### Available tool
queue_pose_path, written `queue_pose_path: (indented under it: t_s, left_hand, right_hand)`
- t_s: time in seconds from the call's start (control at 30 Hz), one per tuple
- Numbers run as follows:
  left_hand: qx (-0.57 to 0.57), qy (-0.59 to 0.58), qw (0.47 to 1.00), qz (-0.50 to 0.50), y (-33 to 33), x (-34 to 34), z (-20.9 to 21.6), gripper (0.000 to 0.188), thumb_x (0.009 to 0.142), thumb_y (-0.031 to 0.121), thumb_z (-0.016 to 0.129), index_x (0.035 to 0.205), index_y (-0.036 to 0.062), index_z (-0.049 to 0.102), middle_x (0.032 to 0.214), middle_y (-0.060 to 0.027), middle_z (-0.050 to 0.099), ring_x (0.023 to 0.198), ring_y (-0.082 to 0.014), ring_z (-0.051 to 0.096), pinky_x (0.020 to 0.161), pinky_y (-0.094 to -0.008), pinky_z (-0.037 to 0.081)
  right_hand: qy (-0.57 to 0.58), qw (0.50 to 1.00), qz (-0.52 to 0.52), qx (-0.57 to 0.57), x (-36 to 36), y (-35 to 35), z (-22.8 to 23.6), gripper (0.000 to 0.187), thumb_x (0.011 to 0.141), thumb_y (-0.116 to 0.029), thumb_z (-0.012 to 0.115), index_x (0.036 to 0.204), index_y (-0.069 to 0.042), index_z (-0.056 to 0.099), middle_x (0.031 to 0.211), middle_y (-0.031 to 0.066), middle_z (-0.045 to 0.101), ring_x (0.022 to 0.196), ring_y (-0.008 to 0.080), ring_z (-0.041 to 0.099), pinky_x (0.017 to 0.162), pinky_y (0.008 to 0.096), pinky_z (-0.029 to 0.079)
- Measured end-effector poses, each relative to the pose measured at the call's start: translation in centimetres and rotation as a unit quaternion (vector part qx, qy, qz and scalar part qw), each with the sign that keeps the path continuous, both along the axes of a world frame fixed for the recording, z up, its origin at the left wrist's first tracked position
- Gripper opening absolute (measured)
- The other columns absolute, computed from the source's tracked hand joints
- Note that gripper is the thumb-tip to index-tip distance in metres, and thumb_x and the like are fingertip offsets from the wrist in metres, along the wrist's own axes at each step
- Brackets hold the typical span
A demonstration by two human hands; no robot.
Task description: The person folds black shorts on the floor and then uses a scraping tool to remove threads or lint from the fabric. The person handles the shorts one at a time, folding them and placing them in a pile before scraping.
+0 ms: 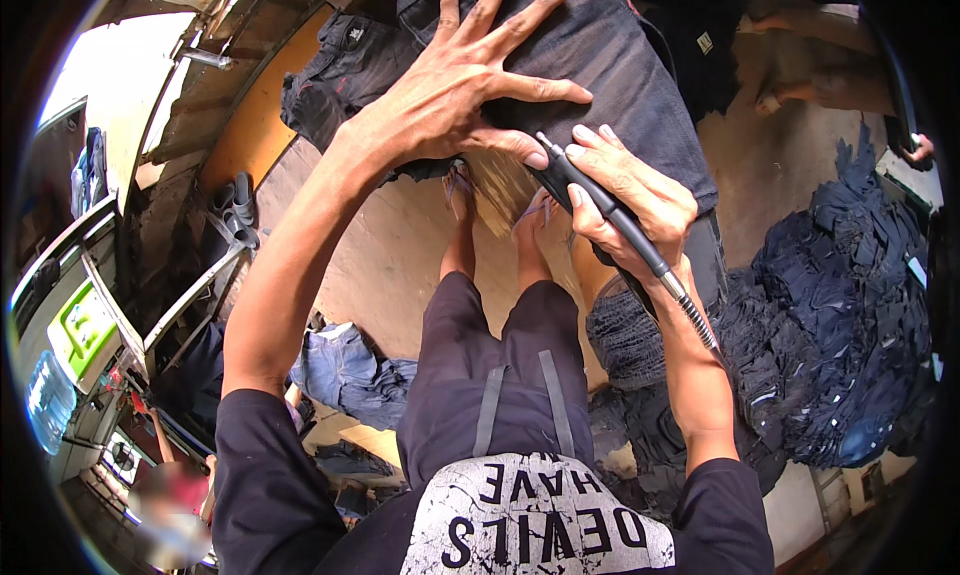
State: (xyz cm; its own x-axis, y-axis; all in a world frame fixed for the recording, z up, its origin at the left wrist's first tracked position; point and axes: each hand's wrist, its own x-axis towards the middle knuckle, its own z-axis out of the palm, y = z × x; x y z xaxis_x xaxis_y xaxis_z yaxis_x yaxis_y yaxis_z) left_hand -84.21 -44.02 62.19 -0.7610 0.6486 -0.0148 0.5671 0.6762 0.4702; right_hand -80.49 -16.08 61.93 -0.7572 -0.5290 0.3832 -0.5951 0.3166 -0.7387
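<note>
My left hand (pixel 468 87) lies spread over a pair of dark denim trousers (pixel 612 65) with red stitching, its fingers wide apart and its thumb at the fabric's near edge. My right hand (pixel 650 200) is closed round a black rotary tool handpiece (pixel 612 207). The handpiece slants up and left, and its narrow metal tip is close to my left thumb. A coiled spring sleeve runs from its rear end along my right forearm. Whether the tip touches the denim, I cannot tell.
Another dark garment (pixel 345 80) lies left of the trousers. A big heap of dark cloth (pixel 820 305) spreads at the right; light blue jeans (pixel 350 370) are on the floor at left. Sandals (pixel 238 207) stand by the wall. Other people's limbs (pixel 825 87) show far right and lower left.
</note>
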Motion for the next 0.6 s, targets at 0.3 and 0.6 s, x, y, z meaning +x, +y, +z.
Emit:
queue_pose_path:
  t_s: [0.3,0.6]
  left_hand:
    - [0.019,-0.041,0.999,0.023,0.05,-0.46,0.17,0.079,0.083,0.073,0.081,0.154,0.0452,0.064,0.185,-0.0186,0.009,0.167,-0.0544,-0.010,0.126,-0.0812,-0.003]
    - [0.024,-0.050,0.998,0.030,0.17,-0.57,0.12,0.076,0.080,0.072,0.085,0.149,0.0443,0.069,0.185,-0.0181,0.012,0.168,-0.0535,-0.008,0.127,-0.0789,-0.007]
  right_hand:
    - [-0.001,1.000,-0.016,-0.001,-0.22,-0.36,0.20,0.028,0.077,0.002,0.082,0.105,0.004,0.083,0.104,0.0143,0.083,0.111,0.0320,0.081,0.107,0.0473,0.064]
    - [0.018,0.998,-0.052,0.006,0.04,0.05,0.08,0.030,0.073,0.001,0.080,0.102,0.004,0.083,0.101,0.0164,0.083,0.105,0.0326,0.083,0.102,0.0453,0.066]
